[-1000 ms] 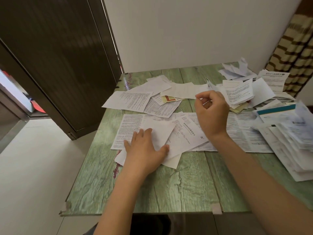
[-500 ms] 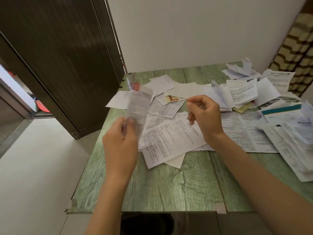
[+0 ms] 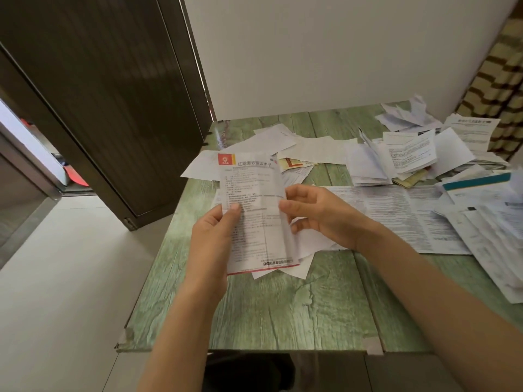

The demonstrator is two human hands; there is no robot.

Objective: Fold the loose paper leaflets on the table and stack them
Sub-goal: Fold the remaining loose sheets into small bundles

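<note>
right hand (image 3: 319,213) has joined: its fingers pinch the leaflet (image 3: 254,210) right edge, left hand (image 3: 212,239) clamps the left edge, sheet held between them above the table (image 3: 283,312), so fold likely starting.

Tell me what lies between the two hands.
In the head view, the leaflet with the red logo spans between the left hand and right hand; both pinch its edges.
</note>
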